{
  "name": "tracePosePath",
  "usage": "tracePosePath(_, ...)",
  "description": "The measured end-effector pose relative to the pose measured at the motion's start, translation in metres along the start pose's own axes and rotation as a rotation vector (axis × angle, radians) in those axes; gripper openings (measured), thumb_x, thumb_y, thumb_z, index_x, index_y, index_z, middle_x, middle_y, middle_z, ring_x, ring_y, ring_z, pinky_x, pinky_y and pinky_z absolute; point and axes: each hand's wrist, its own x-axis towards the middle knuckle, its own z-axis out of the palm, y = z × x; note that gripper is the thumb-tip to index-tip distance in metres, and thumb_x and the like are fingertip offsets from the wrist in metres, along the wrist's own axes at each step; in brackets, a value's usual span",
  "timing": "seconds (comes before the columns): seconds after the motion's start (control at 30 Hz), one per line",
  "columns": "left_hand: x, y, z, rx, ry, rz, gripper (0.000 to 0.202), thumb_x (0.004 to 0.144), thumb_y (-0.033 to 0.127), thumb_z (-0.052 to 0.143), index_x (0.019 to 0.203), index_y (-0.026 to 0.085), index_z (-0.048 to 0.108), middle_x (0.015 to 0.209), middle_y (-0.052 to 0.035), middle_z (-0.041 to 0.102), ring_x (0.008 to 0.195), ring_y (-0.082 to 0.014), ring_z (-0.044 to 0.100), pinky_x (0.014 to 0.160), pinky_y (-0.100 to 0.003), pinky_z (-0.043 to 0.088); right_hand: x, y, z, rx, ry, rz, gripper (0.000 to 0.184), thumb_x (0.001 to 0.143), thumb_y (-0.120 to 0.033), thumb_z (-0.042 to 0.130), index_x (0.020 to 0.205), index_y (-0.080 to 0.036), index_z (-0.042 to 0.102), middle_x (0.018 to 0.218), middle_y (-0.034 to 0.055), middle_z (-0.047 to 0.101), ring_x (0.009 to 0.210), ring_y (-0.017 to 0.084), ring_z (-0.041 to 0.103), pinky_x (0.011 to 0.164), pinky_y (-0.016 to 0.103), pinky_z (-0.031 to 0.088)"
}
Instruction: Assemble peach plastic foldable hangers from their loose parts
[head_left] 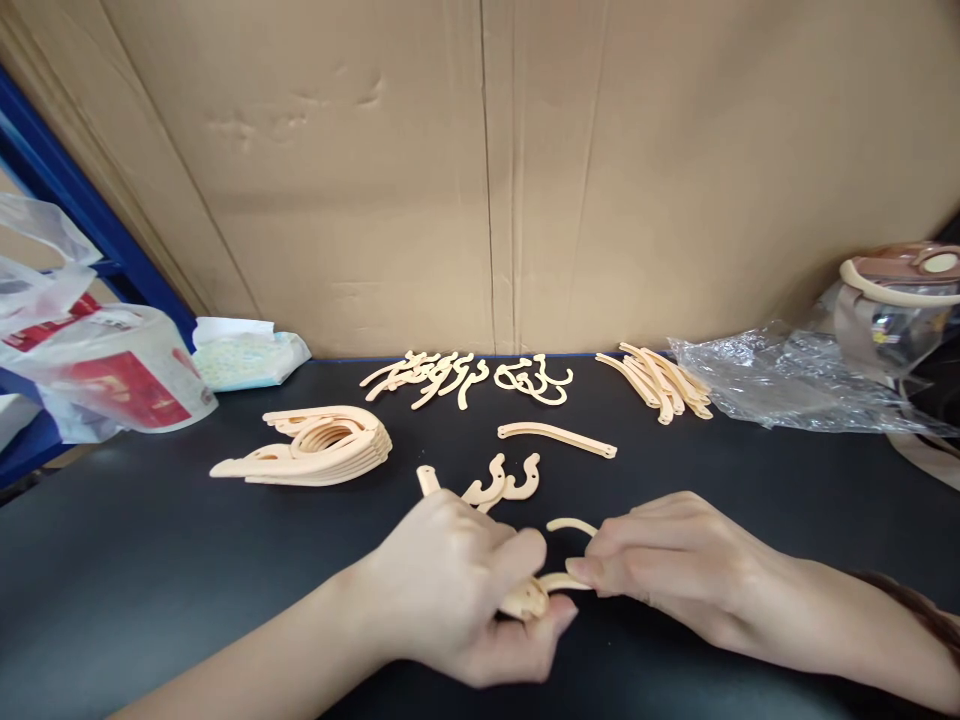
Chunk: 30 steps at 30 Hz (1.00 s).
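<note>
My left hand (457,585) is closed around a beige plastic piece (429,480) whose rod end sticks out above my knuckles. My right hand (660,570) pinches a thin curved beige hook piece (570,525) and meets the left hand over the black table (150,580). Two hook-shaped beige parts (510,482) lie just beyond my left hand. A single long curved strip (556,438) lies farther back.
A stack of flat beige hanger-shaped parts (315,450) lies at the left. Piles of small hooks (431,375), loops (534,380) and strips (664,385) line the cardboard wall (480,170). Crumpled clear plastic (795,385) and a jar (896,300) sit right; bags (112,370) left.
</note>
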Motion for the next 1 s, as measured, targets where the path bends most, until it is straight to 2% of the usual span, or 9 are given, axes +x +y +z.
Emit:
tracePosePath(0.1, 0.001, 0.006, 0.0, 0.015, -0.013, 0.053, 0.024, 0.082, 0.022, 0.047, 0.059, 0.02, 0.039, 0.043, 0.0055, 0.042, 0.034, -0.009, 0.034, 0.035, -0.027, 0.019, -0.002, 0.001, 0.001, -0.06, 0.001, -0.049, 0.019, 0.096, -0.012, 0.041, 0.102, -0.014, 0.059, 0.074, 0.0024, 0.059, 0.062, 0.01, 0.051, 0.053, 0.023, 0.036)
tracePosePath(0.27, 0.005, 0.004, -0.007, -0.032, 0.02, 0.035, 0.028, 0.091, 0.027, 0.045, 0.065, 0.02, 0.038, 0.046, 0.0066, 0.042, 0.036, -0.0084, 0.038, 0.037, -0.025, 0.018, -0.004, 0.003, 0.004, -0.156, 0.098, -0.031, 0.018, 0.094, -0.01, 0.046, 0.108, -0.015, 0.057, 0.086, 0.0039, 0.065, 0.074, 0.011, 0.06, 0.064, 0.021, 0.046)
tracePosePath(0.43, 0.005, -0.004, -0.01, -0.033, -0.072, -0.022, 0.033, 0.095, 0.042, 0.045, 0.072, 0.021, 0.035, 0.051, 0.0069, 0.044, 0.04, -0.0095, 0.042, 0.04, -0.023, 0.024, -0.001, 0.008, 0.001, -0.138, 0.146, 0.0, 0.017, 0.094, -0.015, 0.05, 0.11, -0.015, 0.058, 0.09, 0.0041, 0.065, 0.077, 0.01, 0.059, 0.068, 0.02, 0.047)
tracePosePath(0.5, 0.004, -0.004, -0.008, -0.057, -0.104, -0.041, 0.026, 0.093, 0.038, 0.044, 0.075, 0.021, 0.035, 0.053, 0.0064, 0.042, 0.042, -0.0106, 0.041, 0.04, -0.023, 0.026, 0.0, 0.01, -0.001, -0.126, 0.158, 0.029, 0.017, 0.094, -0.016, 0.051, 0.109, -0.016, 0.059, 0.091, 0.0041, 0.064, 0.079, 0.01, 0.058, 0.07, 0.02, 0.046)
tracePosePath(0.6, 0.003, -0.003, -0.007, -0.112, -0.142, -0.041, 0.009, 0.086, 0.023, 0.039, 0.078, 0.022, 0.034, 0.057, 0.0059, 0.04, 0.044, -0.0116, 0.039, 0.042, -0.024, 0.029, 0.0, 0.012, -0.004, -0.1, 0.165, 0.066, 0.021, 0.094, -0.014, 0.05, 0.112, -0.017, 0.061, 0.093, 0.0045, 0.061, 0.081, 0.01, 0.055, 0.071, 0.02, 0.046)
tracePosePath(0.67, 0.003, -0.004, -0.008, -0.128, -0.179, -0.034, 0.006, 0.087, 0.018, 0.035, 0.082, 0.021, 0.036, 0.061, 0.0055, 0.043, 0.046, -0.0116, 0.041, 0.044, -0.024, 0.032, -0.001, 0.012, -0.006, -0.082, 0.179, 0.087, 0.023, 0.093, -0.014, 0.05, 0.114, -0.018, 0.061, 0.094, 0.0046, 0.06, 0.083, 0.01, 0.055, 0.072, 0.02, 0.046)
tracePosePath(0.83, 0.007, -0.008, -0.014, -0.064, -0.182, -0.045, 0.013, 0.098, 0.021, 0.028, 0.096, 0.02, 0.041, 0.069, 0.0044, 0.053, 0.051, -0.0116, 0.049, 0.046, -0.024, 0.034, 0.0, 0.013, -0.008, -0.068, 0.206, 0.103, 0.025, 0.093, -0.016, 0.052, 0.115, -0.02, 0.062, 0.094, 0.0038, 0.06, 0.085, 0.01, 0.054, 0.074, 0.021, 0.046)
tracePosePath(1.0, 0.005, -0.009, -0.013, -0.116, -0.182, -0.06, 0.007, 0.097, 0.022, 0.032, 0.095, 0.02, 0.039, 0.067, 0.0051, 0.051, 0.052, -0.011, 0.051, 0.047, -0.022, 0.035, 0.0, 0.013, -0.007, -0.056, 0.181, 0.126, 0.024, 0.095, -0.019, 0.048, 0.114, -0.02, 0.063, 0.094, 0.0049, 0.06, 0.084, 0.011, 0.054, 0.073, 0.022, 0.047)
